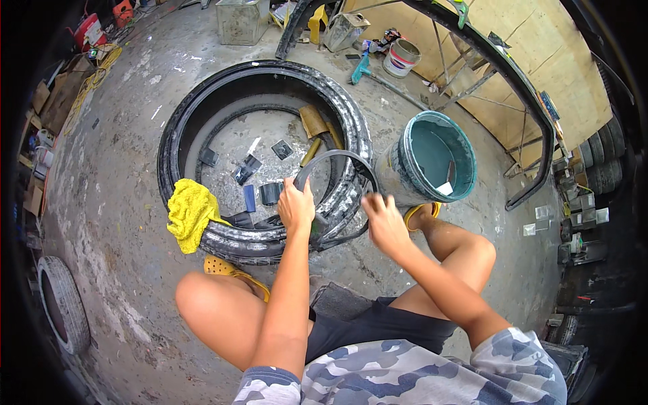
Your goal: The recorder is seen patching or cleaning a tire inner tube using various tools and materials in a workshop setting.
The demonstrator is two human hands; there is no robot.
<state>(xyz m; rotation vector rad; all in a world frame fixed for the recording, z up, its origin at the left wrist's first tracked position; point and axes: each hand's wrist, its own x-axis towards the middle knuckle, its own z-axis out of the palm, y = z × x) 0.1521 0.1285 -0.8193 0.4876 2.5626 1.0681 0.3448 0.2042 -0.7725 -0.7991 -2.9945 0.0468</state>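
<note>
A looped black rubber strip arches between my hands, above the near right rim of a big black tire lying flat on the floor. My left hand is closed around the strip's left side. At its right side is my right hand, with fingers curled against the band and slightly blurred. Inside the tire ring are several small dark pieces, among them a blue block and a black cylinder. A yellow cloth hangs over the tire's left rim.
Right of the tire stands a teal bucket of water. Farther off are a paint can, a teal-headed brush and a square metal can. A dark curved frame arches at right. A smaller tire lies at left.
</note>
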